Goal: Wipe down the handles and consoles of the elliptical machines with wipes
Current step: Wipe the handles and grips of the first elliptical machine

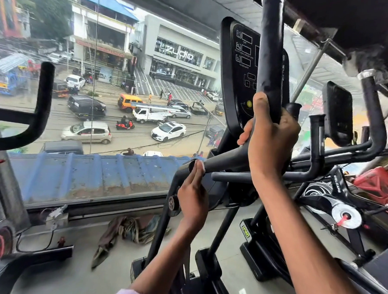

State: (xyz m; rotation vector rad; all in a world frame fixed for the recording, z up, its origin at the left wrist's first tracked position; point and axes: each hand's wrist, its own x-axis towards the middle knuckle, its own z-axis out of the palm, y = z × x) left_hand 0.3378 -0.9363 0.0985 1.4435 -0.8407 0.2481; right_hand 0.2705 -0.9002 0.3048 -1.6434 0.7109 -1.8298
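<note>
Right hand [270, 137] gripped the upright handle [269, 56], a matte black round tube, fingers wrapped round it. Behind it stood the flat glossy console [240, 66]. Lower left, left hand [193, 196] pressed straight fingers with a white wipe [201, 163] against the stub handle's end [221, 163].

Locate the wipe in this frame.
In the head view, lower centre: a small white wipe is pressed by the left hand against the end of the short black handlebar, below the console.
</note>
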